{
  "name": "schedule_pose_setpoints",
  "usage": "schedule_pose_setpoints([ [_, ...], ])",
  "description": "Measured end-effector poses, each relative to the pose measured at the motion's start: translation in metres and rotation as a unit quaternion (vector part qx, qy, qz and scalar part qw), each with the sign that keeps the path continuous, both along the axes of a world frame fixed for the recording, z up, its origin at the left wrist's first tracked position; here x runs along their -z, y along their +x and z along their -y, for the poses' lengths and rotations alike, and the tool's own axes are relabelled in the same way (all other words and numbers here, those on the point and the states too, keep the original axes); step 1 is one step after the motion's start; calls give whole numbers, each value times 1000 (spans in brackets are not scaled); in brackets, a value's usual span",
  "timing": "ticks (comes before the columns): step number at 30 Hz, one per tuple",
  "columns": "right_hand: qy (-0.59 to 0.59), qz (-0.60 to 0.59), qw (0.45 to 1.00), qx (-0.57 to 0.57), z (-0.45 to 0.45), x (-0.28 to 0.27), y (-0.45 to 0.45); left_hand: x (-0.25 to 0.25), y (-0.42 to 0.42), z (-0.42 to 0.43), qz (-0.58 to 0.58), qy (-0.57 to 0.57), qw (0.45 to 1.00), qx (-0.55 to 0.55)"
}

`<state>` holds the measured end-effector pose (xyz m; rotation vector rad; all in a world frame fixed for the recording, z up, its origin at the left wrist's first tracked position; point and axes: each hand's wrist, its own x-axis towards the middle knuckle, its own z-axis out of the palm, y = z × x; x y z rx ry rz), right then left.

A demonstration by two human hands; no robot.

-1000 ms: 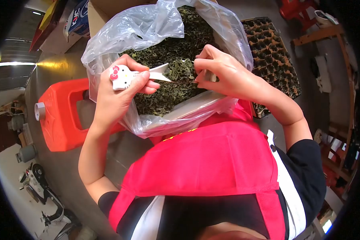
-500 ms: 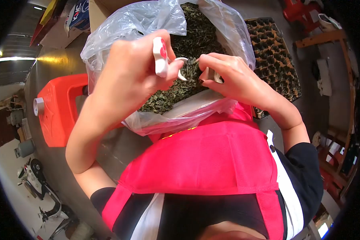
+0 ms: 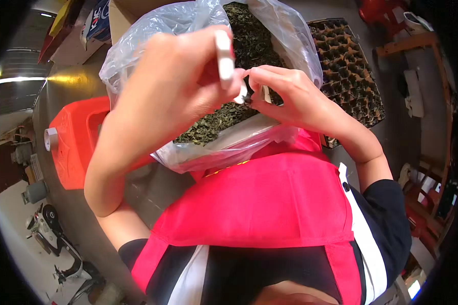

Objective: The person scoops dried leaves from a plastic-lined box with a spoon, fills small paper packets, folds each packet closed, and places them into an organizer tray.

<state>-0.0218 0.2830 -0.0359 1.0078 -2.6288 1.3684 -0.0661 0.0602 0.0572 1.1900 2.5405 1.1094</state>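
Note:
My left hand (image 3: 188, 76) is closed around a white tool (image 3: 225, 58) with a trace of red on its edge; its white tip points toward my right hand. My right hand (image 3: 290, 94) pinches a small dark piece (image 3: 247, 99) at that tip, and a light-coloured item (image 3: 265, 93) shows between its fingers and palm. Both hands are over dried green leaves (image 3: 208, 127) in a clear plastic bag (image 3: 295, 38). The fingertips nearly meet, and their exact contact is partly hidden.
An orange-red jug (image 3: 76, 147) stands left of the bag. A black tray (image 3: 348, 76) with rows of dark, pointed pieces lies to the right. Further off are a red stool (image 3: 376, 12), a wooden frame (image 3: 404, 43) and a scooter (image 3: 61, 244).
My left hand has turned and moved right and up, bringing the white tool close to my right fingertips. My right hand has shifted slightly while keeping its pinch.

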Motion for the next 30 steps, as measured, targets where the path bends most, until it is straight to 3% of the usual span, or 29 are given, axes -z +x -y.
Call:
schedule_pose_setpoints([
  [4,6,-4,1000,17,-2,1,2,15,0,-3,-11,20,999,30],
  [8,23,9,999,39,-7,7,3,-17,11,12,65,3,992,-110],
  [11,10,-4,1000,12,-10,8,2,3,7,19,57,-76,993,-66],
  [15,10,4,998,62,-11,-4,7,61,2,12,73,-135,988,19],
  [21,7,-69,994,88,-17,8,5,98,3,-5,134,-79,987,39],
  [25,13,-74,992,99,-16,11,5,86,-7,13,323,-66,943,-49],
  [30,4,-52,993,107,-14,5,6,62,0,44,436,95,886,-129],
])
